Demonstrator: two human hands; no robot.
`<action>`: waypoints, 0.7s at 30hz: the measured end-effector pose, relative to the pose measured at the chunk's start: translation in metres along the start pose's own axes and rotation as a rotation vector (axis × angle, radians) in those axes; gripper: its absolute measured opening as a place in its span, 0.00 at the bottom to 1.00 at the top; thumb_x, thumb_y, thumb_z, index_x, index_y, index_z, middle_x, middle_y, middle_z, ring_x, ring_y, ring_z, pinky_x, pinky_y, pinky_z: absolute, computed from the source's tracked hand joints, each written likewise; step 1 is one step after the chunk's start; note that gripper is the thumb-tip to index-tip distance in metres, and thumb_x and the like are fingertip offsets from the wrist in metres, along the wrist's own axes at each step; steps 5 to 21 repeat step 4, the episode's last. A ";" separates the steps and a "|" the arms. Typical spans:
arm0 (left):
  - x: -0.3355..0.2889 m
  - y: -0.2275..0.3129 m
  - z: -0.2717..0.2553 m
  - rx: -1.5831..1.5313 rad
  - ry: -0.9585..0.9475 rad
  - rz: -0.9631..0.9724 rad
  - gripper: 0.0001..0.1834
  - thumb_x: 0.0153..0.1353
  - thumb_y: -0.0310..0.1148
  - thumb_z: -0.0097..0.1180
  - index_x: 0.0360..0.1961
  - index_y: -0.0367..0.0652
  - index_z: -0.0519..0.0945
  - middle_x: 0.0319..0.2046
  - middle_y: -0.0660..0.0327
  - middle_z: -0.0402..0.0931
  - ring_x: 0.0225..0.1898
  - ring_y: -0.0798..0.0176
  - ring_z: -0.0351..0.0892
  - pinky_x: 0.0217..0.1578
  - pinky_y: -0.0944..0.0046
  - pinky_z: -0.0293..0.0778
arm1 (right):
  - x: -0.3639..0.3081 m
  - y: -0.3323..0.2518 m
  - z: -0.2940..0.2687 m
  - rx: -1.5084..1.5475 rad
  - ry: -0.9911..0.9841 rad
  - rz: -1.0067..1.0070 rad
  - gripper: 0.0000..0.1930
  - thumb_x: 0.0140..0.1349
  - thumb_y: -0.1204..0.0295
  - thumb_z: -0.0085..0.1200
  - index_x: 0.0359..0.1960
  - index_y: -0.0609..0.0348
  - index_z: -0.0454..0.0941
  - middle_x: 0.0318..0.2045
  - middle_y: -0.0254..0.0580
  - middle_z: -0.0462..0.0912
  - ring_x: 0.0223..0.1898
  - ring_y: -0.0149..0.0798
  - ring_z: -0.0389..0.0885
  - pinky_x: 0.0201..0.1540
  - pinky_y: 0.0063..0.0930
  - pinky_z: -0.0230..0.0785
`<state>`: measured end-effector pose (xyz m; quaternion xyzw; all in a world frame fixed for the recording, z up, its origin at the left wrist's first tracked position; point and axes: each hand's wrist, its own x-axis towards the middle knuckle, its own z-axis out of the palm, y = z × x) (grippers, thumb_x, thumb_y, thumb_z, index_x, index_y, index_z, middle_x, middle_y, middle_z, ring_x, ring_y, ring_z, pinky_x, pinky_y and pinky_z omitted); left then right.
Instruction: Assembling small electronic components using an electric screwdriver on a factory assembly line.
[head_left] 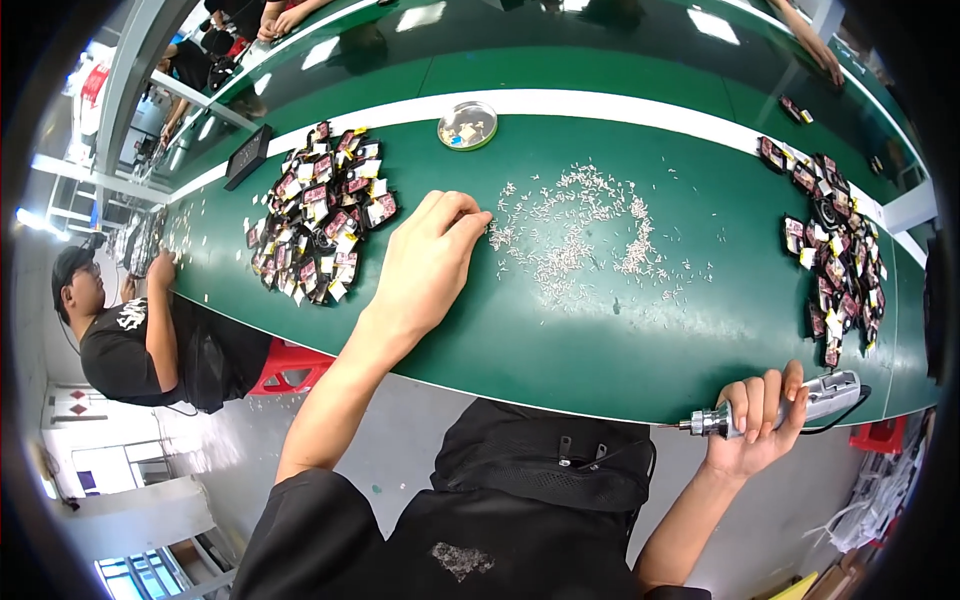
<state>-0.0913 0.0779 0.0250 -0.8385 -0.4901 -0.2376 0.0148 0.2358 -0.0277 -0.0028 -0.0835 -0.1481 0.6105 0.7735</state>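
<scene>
At the left edge of a loose spread of tiny silvery screws, my left hand is closed in a pinch, thumb against forefinger. Whatever lies between those fingertips is too small to make out. My right hand is wrapped round a grey electric screwdriver at the table's near edge, its bit pointing left. To the left of my left hand lies a heap of small black assemblies with reddish boards and white and yellow tabs. A similar heap of assemblies lies at the right, beyond the screwdriver.
A round shallow tin with small pieces in it stands at the far side of the green table. Near the left heap is a black tray. A co-worker sits at the left by a red stool. A cord trails from the screwdriver.
</scene>
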 end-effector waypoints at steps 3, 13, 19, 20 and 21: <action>0.003 0.002 0.002 0.070 -0.042 0.030 0.09 0.51 0.20 0.59 0.36 0.37 0.80 0.35 0.57 0.75 0.36 0.55 0.76 0.35 0.62 0.74 | 0.000 -0.002 -0.003 -0.001 0.014 0.005 0.10 0.70 0.66 0.39 0.31 0.55 0.61 0.11 0.29 0.59 0.10 0.25 0.57 0.19 0.22 0.57; 0.003 0.003 0.000 0.106 -0.074 0.041 0.09 0.51 0.20 0.59 0.36 0.38 0.80 0.35 0.57 0.75 0.37 0.56 0.76 0.35 0.62 0.74 | 0.000 -0.002 -0.004 -0.003 0.013 0.011 0.10 0.70 0.65 0.40 0.31 0.55 0.61 0.11 0.29 0.60 0.10 0.25 0.57 0.19 0.22 0.57; 0.003 0.003 0.000 0.106 -0.074 0.041 0.09 0.51 0.20 0.59 0.36 0.38 0.80 0.35 0.57 0.75 0.37 0.56 0.76 0.35 0.62 0.74 | 0.000 -0.002 -0.004 -0.003 0.013 0.011 0.10 0.70 0.65 0.40 0.31 0.55 0.61 0.11 0.29 0.60 0.10 0.25 0.57 0.19 0.22 0.57; 0.003 0.003 0.000 0.106 -0.074 0.041 0.09 0.51 0.20 0.59 0.36 0.38 0.80 0.35 0.57 0.75 0.37 0.56 0.76 0.35 0.62 0.74 | 0.000 -0.002 -0.004 -0.003 0.013 0.011 0.10 0.70 0.65 0.40 0.31 0.55 0.61 0.11 0.29 0.60 0.10 0.25 0.57 0.19 0.22 0.57; 0.003 0.003 0.000 0.106 -0.074 0.041 0.09 0.51 0.20 0.59 0.36 0.38 0.80 0.35 0.57 0.75 0.37 0.56 0.76 0.35 0.62 0.74 | 0.000 -0.002 -0.004 -0.003 0.013 0.011 0.10 0.70 0.65 0.40 0.31 0.55 0.61 0.11 0.29 0.60 0.10 0.25 0.57 0.19 0.22 0.57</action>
